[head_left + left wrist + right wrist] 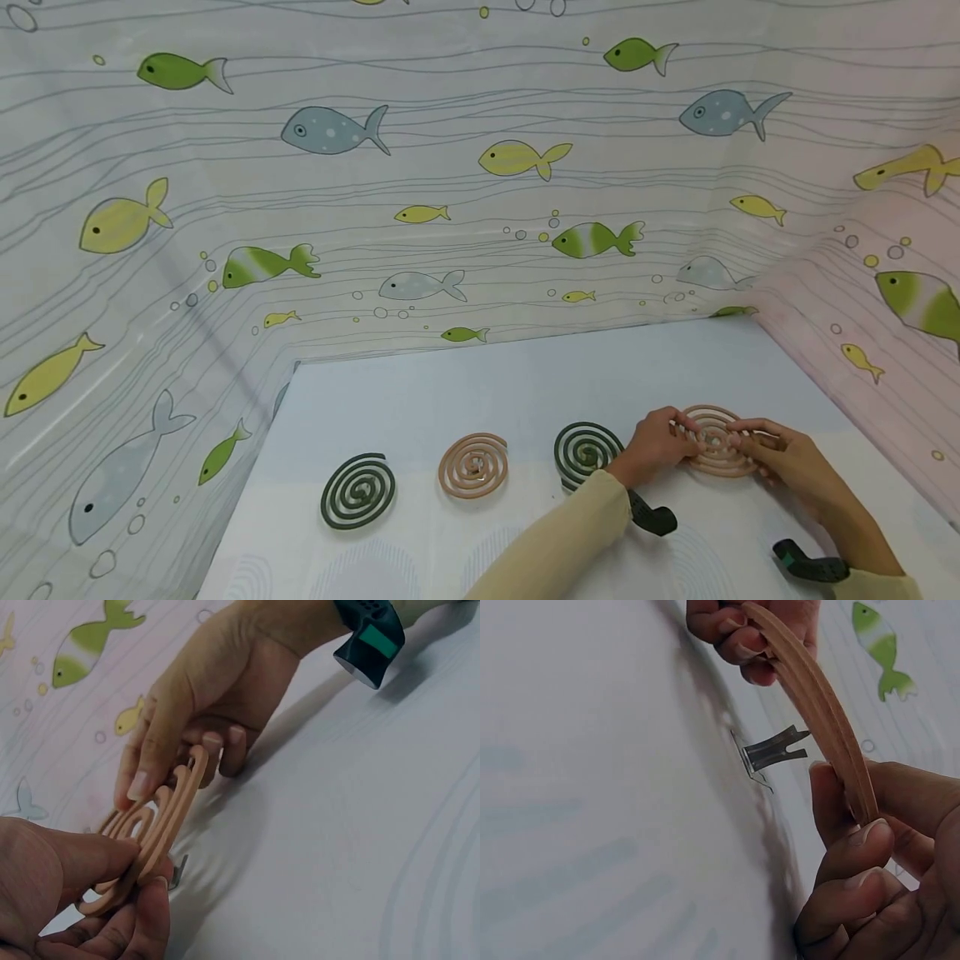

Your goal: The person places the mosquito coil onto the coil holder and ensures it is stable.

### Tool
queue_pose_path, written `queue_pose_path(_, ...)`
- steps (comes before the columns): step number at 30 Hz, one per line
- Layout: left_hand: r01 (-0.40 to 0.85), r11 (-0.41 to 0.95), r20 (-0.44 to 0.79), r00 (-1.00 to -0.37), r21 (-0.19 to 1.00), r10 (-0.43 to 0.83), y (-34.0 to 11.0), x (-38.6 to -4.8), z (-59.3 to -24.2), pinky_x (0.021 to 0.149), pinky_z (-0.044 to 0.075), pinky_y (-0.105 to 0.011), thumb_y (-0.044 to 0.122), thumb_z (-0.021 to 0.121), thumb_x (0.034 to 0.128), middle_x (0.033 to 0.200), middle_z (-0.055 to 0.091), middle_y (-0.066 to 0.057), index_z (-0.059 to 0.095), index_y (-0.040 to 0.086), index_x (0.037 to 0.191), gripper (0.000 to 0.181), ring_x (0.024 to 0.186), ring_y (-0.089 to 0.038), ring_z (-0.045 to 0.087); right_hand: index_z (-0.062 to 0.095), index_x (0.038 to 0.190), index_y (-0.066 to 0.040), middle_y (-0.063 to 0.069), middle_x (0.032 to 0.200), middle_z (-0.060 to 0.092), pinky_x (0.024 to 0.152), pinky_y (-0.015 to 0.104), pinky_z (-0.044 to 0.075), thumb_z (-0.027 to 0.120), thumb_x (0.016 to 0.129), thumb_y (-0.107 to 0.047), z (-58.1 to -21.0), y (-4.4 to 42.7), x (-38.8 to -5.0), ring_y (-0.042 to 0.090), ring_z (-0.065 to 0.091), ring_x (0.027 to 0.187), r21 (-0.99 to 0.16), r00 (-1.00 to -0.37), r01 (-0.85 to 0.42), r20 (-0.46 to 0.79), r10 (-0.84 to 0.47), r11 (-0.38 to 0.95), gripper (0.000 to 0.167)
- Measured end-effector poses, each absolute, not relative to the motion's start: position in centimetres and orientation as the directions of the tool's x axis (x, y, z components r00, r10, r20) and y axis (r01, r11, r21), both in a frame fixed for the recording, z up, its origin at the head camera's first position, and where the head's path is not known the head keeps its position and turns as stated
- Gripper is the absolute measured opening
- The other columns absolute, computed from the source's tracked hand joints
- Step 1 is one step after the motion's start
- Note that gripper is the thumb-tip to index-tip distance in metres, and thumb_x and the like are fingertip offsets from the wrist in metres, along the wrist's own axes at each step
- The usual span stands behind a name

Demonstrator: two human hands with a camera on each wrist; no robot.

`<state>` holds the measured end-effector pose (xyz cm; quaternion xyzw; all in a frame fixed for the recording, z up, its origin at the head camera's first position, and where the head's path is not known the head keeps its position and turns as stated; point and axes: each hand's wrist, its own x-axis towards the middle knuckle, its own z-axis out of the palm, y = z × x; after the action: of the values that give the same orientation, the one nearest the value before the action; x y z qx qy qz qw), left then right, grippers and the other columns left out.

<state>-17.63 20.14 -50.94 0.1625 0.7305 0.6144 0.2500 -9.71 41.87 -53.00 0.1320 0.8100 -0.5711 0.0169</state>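
Note:
Both hands hold a brown mosquito coil between them over the right part of the white table. My left hand pinches its left side between thumb and fingers. On the opposite side, my right hand grips the rim, also thumb against fingers. In the right wrist view the coil is seen edge-on, lifted off the surface. A small metal stand with a forked tip sits beneath, its tip close to the coil's underside; whether they touch, I cannot tell. Its base shows partly in the left wrist view.
To the left, a dark green coil lies partly behind my left wrist. Further left are another brown coil and a second green coil. A fish-patterned sheet rises behind and beside the white table.

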Motion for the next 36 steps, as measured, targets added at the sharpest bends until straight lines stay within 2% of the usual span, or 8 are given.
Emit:
queue_pose_path(6, -0.091, 0.185, -0.178, -0.823, 0.978, 0.539, 20.23, -17.55, -51.0, 0.055, 0.048, -0.022, -0.006, 0.076, 0.0883, 0.067, 0.056, 0.001, 0.069, 0.007, 0.099, 0.018, 0.057, -0.009, 0.055, 0.07, 0.125, -0.023, -0.007, 0.092, 0.073, 0.057, 0.031, 0.05, 0.071, 0.099, -0.039, -53.0, 41.86, -9.78, 0.011, 0.054, 0.065, -0.917, -0.957, 0.263, -0.209, 0.2, 0.299, 0.031)
queue_pose_path(12, -0.096, 0.179, -0.177, -0.832, 0.979, 0.526, 20.41, -17.39, -50.79, 0.058, 0.055, -0.028, -0.006, 0.076, 0.0887, 0.068, 0.056, -0.001, 0.068, 0.007, 0.098, 0.018, 0.056, -0.01, 0.056, 0.069, 0.126, -0.018, -0.006, 0.09, 0.071, 0.056, 0.032, 0.05, 0.071, 0.099, -0.036, -52.97, 41.69, -9.64, 0.012, 0.053, 0.065, -0.922, -0.962, 0.237, -0.177, 0.209, 0.308, 0.033)
queue_pose_path(22, -0.106, 0.205, -0.197, -0.843, 0.973, 0.5, 20.69, -17.28, -50.71, 0.056, 0.052, -0.025, -0.005, 0.077, 0.0885, 0.068, 0.055, 0.0, 0.066, 0.008, 0.096, 0.018, 0.056, -0.01, 0.054, 0.068, 0.125, -0.017, -0.006, 0.088, 0.07, 0.054, 0.032, 0.05, 0.072, 0.099, -0.036, -53.31, 41.83, -9.69, 0.01, 0.052, 0.063, -0.919, -0.961, 0.236, -0.172, 0.216, 0.318, 0.033)
queue_pose_path(28, -0.116, 0.209, -0.209, -0.837, 0.971, 0.506, 20.58, -17.23, -50.57, 0.057, 0.056, -0.029, -0.007, 0.076, 0.0879, 0.067, 0.055, -0.001, 0.066, 0.008, 0.095, 0.019, 0.055, -0.01, 0.054, 0.069, 0.124, -0.019, -0.004, 0.088, 0.07, 0.054, 0.032, 0.051, 0.072, 0.099, -0.034, -53.28, 41.67, -9.68, 0.011, 0.052, 0.062, -0.918, -0.96, 0.25, -0.195, 0.2, 0.307, 0.029)
queue_pose_path(36, -0.093, 0.217, -0.195, -0.833, 0.972, 0.517, 20.33, -17.51, -50.57, 0.054, 0.054, -0.028, -0.009, 0.076, 0.087, 0.066, 0.055, -0.001, 0.066, 0.007, 0.096, 0.021, 0.053, -0.012, 0.055, 0.067, 0.126, -0.013, -0.006, 0.091, 0.072, 0.055, 0.031, 0.051, 0.071, 0.099, -0.035, -53.01, 41.59, -9.97, 0.01, 0.053, 0.064, -0.916, -0.96, 0.26, -0.212, 0.182, 0.305, 0.035)
